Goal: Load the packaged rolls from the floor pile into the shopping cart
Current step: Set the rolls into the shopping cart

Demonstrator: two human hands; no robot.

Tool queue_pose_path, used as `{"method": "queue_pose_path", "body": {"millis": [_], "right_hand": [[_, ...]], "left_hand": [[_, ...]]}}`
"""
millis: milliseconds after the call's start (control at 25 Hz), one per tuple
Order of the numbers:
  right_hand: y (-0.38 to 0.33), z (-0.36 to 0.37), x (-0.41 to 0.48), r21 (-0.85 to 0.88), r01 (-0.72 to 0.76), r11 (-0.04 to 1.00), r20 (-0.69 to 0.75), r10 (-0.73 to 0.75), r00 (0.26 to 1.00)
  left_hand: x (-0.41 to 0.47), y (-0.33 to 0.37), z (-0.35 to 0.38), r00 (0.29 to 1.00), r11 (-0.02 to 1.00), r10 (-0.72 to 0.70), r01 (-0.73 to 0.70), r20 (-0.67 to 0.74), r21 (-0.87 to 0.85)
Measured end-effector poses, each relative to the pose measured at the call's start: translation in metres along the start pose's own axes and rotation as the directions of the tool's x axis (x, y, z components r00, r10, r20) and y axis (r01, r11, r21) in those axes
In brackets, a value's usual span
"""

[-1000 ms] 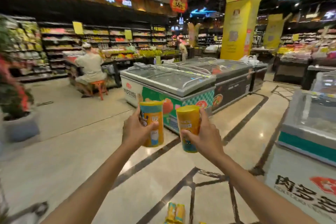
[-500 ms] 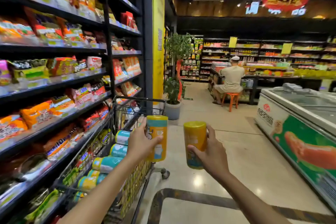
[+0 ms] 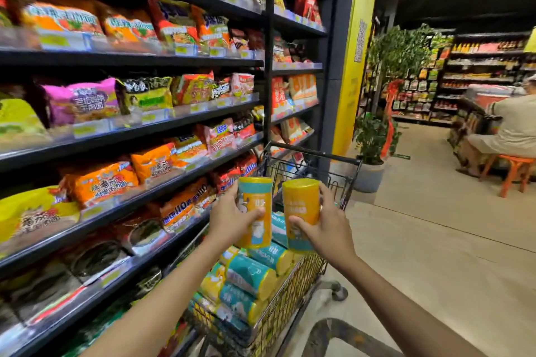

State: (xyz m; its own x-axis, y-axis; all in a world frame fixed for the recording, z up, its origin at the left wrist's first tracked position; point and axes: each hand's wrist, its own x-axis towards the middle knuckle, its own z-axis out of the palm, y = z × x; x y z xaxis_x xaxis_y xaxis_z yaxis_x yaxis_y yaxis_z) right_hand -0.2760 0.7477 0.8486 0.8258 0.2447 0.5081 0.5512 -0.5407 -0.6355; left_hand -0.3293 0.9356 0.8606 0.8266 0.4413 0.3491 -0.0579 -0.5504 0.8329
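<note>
I see left hand (image 3: 232, 219) fingers wrapped round a teal-topped yellow cylindrical roll (image 3: 255, 211), right hand (image 3: 326, 229) round an all-yellow roll (image 3: 300, 210), both upright above the black wire shopping cart (image 3: 290, 301).

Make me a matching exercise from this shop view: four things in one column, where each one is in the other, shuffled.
Things:
1. roll with teal top
2. all-yellow roll
3. stacked rolls
4. orange stool

Places:
A. under the seated person
B. in the left hand
C. in the shopping cart
D. in the right hand

Pairs: 1-B, 2-D, 3-C, 4-A
</note>
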Motion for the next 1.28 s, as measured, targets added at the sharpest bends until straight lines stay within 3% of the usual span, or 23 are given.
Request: {"method": "queue_pose_path", "body": {"millis": [240, 560, 840, 1080, 1280], "right_hand": [[0.088, 0.029, 0.106, 0.075, 0.033, 0.997, 0.126, -0.043, 0.991], [0.172, 0.041, 0.251, 0.134, 0.026, 0.991, 0.247, -0.058, 0.967], [0.218, 0.142, 0.327, 0.098, 0.060, 0.993, 0.458, -0.099, 0.883], [0.245, 0.243, 0.362, 0.043, 0.035, 0.998, 0.611, -0.054, 0.790], [0.274, 0.301, 0.377, -0.067, 0.063, 0.996, 0.755, 0.009, 0.655]], "left_hand": [[0.077, -0.016, 0.073, 0.989, 0.994, -0.103, 0.098, -0.104, -0.052], [0.178, -0.023, 0.134, 0.918, 0.954, -0.299, 0.287, -0.262, -0.084], [0.251, -0.097, 0.166, 0.846, 0.893, -0.449, 0.420, -0.287, -0.160], [0.307, -0.190, 0.193, 0.730, 0.766, -0.641, 0.624, -0.237, -0.151], [0.326, -0.238, 0.221, 0.569, 0.607, -0.788, 0.783, -0.237, -0.139]]}}
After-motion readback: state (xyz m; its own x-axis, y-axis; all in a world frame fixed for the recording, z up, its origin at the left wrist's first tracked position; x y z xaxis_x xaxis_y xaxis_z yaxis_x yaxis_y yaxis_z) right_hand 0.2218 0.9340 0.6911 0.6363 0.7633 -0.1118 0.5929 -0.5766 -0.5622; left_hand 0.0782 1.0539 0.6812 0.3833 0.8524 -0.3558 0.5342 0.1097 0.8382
